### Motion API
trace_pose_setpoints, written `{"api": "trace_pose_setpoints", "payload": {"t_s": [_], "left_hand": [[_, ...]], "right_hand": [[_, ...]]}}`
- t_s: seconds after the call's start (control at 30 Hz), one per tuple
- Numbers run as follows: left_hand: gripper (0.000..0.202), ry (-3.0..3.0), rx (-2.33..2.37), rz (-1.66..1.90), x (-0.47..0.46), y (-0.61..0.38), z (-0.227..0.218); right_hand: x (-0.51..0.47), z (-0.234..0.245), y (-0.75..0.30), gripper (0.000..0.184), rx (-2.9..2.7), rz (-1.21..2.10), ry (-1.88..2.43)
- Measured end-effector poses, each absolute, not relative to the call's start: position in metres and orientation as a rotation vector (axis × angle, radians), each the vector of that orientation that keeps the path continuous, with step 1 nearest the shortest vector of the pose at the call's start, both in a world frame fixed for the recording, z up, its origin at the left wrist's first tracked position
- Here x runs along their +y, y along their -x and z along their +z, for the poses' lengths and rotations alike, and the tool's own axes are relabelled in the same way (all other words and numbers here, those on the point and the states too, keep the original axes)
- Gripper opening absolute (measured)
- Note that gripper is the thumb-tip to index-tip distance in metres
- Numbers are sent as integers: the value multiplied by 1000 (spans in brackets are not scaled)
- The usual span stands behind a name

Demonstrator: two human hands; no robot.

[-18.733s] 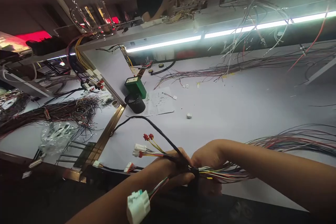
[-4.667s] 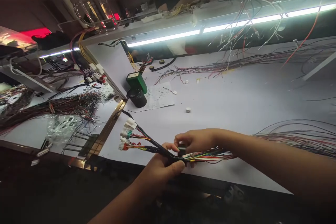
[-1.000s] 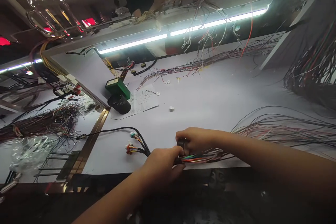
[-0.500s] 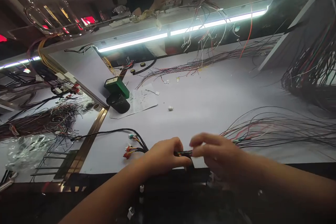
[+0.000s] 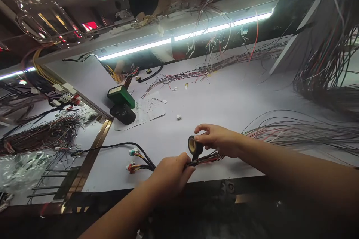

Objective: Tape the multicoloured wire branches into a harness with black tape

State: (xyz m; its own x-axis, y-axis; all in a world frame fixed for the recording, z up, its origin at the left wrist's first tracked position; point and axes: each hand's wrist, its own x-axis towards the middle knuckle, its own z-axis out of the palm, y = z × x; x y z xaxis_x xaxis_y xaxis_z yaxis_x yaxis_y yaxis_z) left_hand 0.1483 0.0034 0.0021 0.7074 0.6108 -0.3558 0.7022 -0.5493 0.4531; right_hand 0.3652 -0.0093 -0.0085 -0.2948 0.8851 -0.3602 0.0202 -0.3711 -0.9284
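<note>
My left hand (image 5: 174,171) is closed around a wire bundle (image 5: 209,158) near the table's front edge. To its left the bundle runs on as black-wrapped branches (image 5: 144,161), ending in small connectors, one teal (image 5: 132,152) and one red and white (image 5: 130,168). Between thumb and fingers, my right hand (image 5: 214,139) holds a roll of black tape (image 5: 193,145) above the bundle. A short strip of tape reaches from the roll down to the wires beside my left fingertips. Loose wires (image 5: 283,140) fan out to the right, past my right forearm.
A green box (image 5: 121,96) and a black cylinder (image 5: 123,114) stand by a printed sheet (image 5: 150,110) at the left divider. A white connector (image 5: 179,117) lies mid-table. More wires (image 5: 196,71) stretch along the back under a strip light. A person's hand (image 5: 120,68) shows behind the divider.
My right hand has risen from the bundle, and the tape roll now shows plainly in its fingers. My left hand stays on the bundle. The whole view has shifted slightly.
</note>
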Motion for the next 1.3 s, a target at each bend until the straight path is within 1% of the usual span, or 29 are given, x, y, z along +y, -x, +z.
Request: {"api": "trace_pose_setpoints", "payload": {"t_s": [0.07, 0.13, 0.23, 0.37, 0.5, 0.57, 0.6, 0.63, 0.67, 0.7, 0.77, 0.8, 0.83, 0.9, 1.0, 1.07, 1.13, 1.17, 1.2, 1.27, 1.3], "left_hand": [[35, -2241, 973, -205, 11, -147, 6], [39, -2204, 927, -202, 20, -149, 11], [34, -2156, 867, -239, 31, -154, 19], [28, -2035, 916, -288, 31, -163, 23], [47, -2254, 1082, -292, 17, -174, 18], [43, -2379, 1108, -288, 9, -179, 12], [38, -2432, 1108, -276, 6, -180, 9], [34, -2480, 1100, -261, 3, -181, 6], [32, -2525, 1087, -240, 0, -182, 4], [31, -2564, 1076, -214, -1, -182, 1], [29, -2616, 1065, -151, -4, -180, -2], [27, -2626, 1048, -124, -4, -178, -3], [26, -2626, 1022, -106, -3, -176, -3], [23, -2592, 948, -110, 1, -173, 1], [29, -2457, 894, -185, 12, -170, 11], [33, -2329, 916, -214, 22, -171, 16], [34, -2189, 919, -206, 31, -172, 18], [34, -2105, 924, -200, 34, -173, 18], [33, -2022, 932, -196, 36, -173, 17], [37, -1932, 968, -198, 36, -175, 14], [42, -1941, 1004, -206, 35, -176, 13]], "right_hand": [[-27, -2, -377, 23, -1183, 1666, 1266], [-52, -1, -383, 21, -1320, 1523, 1290], [-93, -15, -378, 9, -1727, 1170, 1324], [-121, -36, -364, 16, -2022, 941, 1157], [-105, -29, -374, 18, -1981, 770, 1155], [-86, -18, -382, 14, -1883, 651, 1312], [-75, -12, -385, 12, -1843, 648, 1424], [-63, -7, -386, 13, -1814, 716, 1532], [-52, -3, -384, 17, -1789, 866, 1611], [-42, -1, -381, 22, -1751, 1092, 1643], [-25, 0, -372, 28, -1581, 1557, 1574], [-19, -2, -368, 30, -1455, 1698, 1533], [-15, -3, -365, 34, -1326, 1765, 1507], [-14, -5, -362, 38, -1140, 1755, 1444], [-32, -5, -363, 33, -1146, 1523, 1309], [-55, -8, -362, 22, -1298, 1215, 1346], [-80, -17, -359, 6, -1521, 892, 1407], [-91, -23, -356, 7, -1650, 792, 1384], [-100, -30, -355, 13, -1764, 735, 1340], [-108, -43, -353, 19, -1930, 730, 1240], [-109, -47, -354, 21, -1982, 767, 1210]]}}
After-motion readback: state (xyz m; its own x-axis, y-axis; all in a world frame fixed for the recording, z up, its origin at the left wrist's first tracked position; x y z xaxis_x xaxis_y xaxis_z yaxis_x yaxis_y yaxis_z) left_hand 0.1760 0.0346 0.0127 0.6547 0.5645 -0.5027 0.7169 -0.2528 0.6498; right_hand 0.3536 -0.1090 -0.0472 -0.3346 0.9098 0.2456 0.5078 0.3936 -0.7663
